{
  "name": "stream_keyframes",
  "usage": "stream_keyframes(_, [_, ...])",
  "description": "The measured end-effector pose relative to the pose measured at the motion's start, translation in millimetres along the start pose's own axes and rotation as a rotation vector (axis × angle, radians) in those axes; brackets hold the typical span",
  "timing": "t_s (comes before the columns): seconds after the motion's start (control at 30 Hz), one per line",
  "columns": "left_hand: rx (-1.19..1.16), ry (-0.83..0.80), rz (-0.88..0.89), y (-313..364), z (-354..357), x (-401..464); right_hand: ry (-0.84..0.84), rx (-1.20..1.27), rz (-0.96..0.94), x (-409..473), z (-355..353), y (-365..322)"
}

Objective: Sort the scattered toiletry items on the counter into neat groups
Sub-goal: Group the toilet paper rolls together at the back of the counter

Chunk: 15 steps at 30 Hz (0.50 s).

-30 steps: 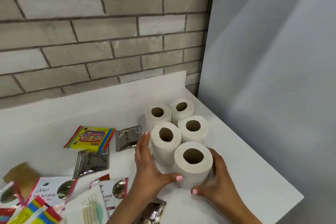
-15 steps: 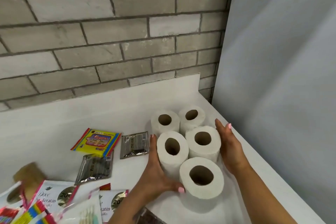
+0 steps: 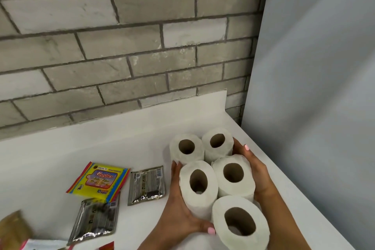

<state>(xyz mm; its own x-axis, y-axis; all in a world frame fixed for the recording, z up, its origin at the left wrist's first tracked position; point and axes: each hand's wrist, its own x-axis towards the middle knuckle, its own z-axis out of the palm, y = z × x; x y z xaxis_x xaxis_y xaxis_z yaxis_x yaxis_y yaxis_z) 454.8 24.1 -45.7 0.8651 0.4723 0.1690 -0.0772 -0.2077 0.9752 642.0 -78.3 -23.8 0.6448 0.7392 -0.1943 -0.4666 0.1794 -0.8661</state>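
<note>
Standing upright in a tight cluster at the right end of the counter (image 3: 125,144): five rolls (image 3: 229,176), cores facing up, two at the back, two in the middle, one nearest. Left hand (image 3: 178,207) is flat against the middle-left roll (image 3: 197,185), fingers pressed together, thumb wrapped round its front. Right hand (image 3: 255,172) cups the right side of the cluster (fingers together, reaching the back-right roll (image 3: 218,143)). Left of the cluster lie a yellow pack (image 3: 99,180) and two silver sachets (image 3: 147,183), flat, close together.
</note>
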Motion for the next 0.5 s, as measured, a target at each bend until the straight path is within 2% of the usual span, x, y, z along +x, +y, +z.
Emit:
stream_keyframes(0.13, [0.02,0.026,0.018,-3,-2,19,-0.003,0.052,-0.008,21,-1,-2])
stream_keyframes(0.3, [0.152,0.087,0.052,-11,-7,48,0.011,0.069,-0.005,50,2,-9])
stream_keyframes(0.5, [0.281,0.183,-0.034,-30,-31,84,-0.073,0.106,0.029,90,20,-15])
